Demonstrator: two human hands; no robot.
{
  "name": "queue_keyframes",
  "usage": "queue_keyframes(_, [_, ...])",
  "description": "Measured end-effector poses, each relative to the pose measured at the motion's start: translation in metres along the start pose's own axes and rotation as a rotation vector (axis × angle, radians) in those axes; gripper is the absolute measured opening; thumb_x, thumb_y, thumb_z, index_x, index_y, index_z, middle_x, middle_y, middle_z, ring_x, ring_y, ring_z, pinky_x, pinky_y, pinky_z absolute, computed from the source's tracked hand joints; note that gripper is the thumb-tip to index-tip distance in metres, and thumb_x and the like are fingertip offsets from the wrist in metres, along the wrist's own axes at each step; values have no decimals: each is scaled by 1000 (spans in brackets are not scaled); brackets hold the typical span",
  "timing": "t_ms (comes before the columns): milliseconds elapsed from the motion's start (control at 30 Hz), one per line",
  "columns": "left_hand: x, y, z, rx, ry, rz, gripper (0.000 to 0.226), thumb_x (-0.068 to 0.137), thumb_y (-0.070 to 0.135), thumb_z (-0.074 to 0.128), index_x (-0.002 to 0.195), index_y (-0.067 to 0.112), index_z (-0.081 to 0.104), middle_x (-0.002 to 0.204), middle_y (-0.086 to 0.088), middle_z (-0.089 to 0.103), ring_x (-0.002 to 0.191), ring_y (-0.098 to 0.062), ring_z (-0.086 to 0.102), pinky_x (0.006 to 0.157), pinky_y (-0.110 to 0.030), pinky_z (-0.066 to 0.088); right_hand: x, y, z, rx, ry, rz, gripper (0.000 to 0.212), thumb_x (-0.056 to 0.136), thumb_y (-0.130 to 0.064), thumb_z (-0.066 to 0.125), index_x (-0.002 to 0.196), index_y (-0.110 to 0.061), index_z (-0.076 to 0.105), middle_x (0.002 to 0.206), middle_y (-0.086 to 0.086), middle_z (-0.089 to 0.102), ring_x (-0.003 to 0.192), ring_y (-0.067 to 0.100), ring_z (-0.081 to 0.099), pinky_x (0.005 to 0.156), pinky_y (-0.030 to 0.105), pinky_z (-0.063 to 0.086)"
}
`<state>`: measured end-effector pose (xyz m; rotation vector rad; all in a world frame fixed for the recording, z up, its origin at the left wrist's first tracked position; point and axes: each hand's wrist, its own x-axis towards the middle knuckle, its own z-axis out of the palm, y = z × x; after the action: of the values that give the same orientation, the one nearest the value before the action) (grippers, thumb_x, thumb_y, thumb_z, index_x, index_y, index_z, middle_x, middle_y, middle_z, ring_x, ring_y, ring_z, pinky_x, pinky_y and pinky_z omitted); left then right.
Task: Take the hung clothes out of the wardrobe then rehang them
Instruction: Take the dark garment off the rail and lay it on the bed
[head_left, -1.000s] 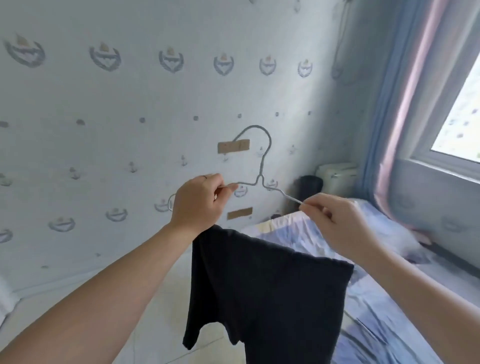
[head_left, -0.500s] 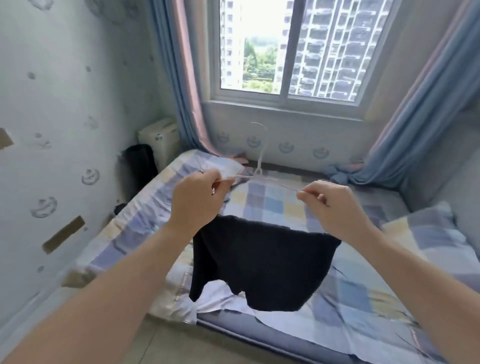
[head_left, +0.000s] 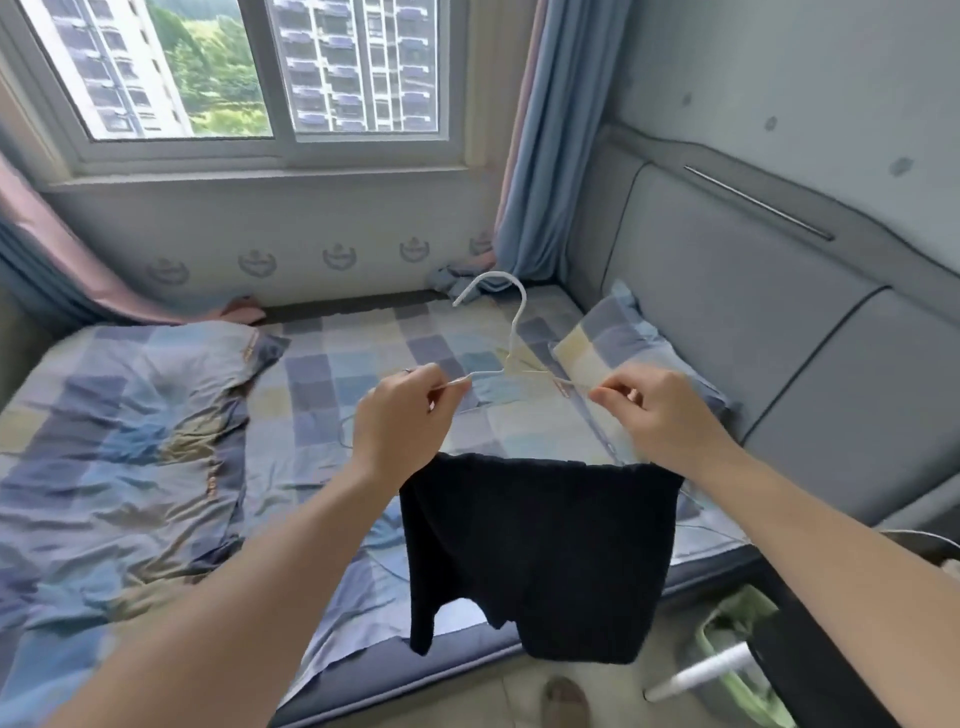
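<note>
Fingers (head_left: 448, 393) of your L hand (head_left: 400, 431) pinch one shoulder of the white wire hanger (head_left: 515, 322); R hand (head_left: 662, 423) pinches the other, both clamped on the wire. Hook points up & away from you. Black garment (head_left: 540, 551) hangs from the hanger below your wrists, in mid-air over the bed (head_left: 156, 441) edge. Checked pillow (head_left: 613, 343) lies beyond R hand.
</note>
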<state>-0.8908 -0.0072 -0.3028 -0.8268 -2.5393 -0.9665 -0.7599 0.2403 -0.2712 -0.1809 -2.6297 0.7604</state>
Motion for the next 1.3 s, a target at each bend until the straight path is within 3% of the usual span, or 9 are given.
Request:
queue_keyframes(200, [34,12,94,-44,-127,-70,48,96,48,57,60,24,36,54,8,43,52,-14,41,47,-28,29,23,85,3,-3,-46,104,15,92,-28,65,77,-27,63,68,-19,58,66,0,55,61,20,41])
queue_keyframes(300, [53,7,149,-32,-186,-111,49,96,47,58,59,26,34,52,9,41,50,-15,40,48,-28,29,45,143,16,17,-108,157,18,93,-28,64,78,-19,67,67,-16,58,63,2,53,60,27,44])
queue_keyframes(600, [83,-14,289,-20,-382,-448,48,94,44,62,61,18,39,55,3,43,59,-21,44,52,-33,30,116,296,86,30,-482,278,19,97,-33,56,85,-21,65,80,-10,58,76,12,54,75,40,50])
queue_keyframes(733, [100,-26,337,-37,-422,-580,47,94,44,62,63,16,40,54,4,41,56,-17,40,51,-33,27,151,346,123,3,-546,291,21,98,-35,54,87,-20,64,86,-4,59,81,18,55,75,39,48])
queue_keyframes(867, [133,-57,395,-28,-443,-653,42,95,43,60,67,16,46,61,3,49,65,-21,47,55,-33,30,190,392,169,-14,-548,338,21,100,-34,50,91,-19,62,92,-3,56,84,20,55,76,41,49])
queue_keyframes(1067, [170,-124,495,-39,-461,-593,30,96,37,61,78,13,55,75,2,57,78,-21,51,63,-31,30,227,476,251,-105,-519,423,21,101,-31,45,98,-20,63,98,-5,54,88,22,54,78,45,51])
queue_keyframes(1300, [200,-221,641,-71,-470,-460,18,97,29,60,85,16,57,86,3,59,88,-18,50,70,-26,31,263,587,367,-225,-441,444,24,102,-31,45,105,-21,66,107,-3,60,94,23,55,77,39,50])
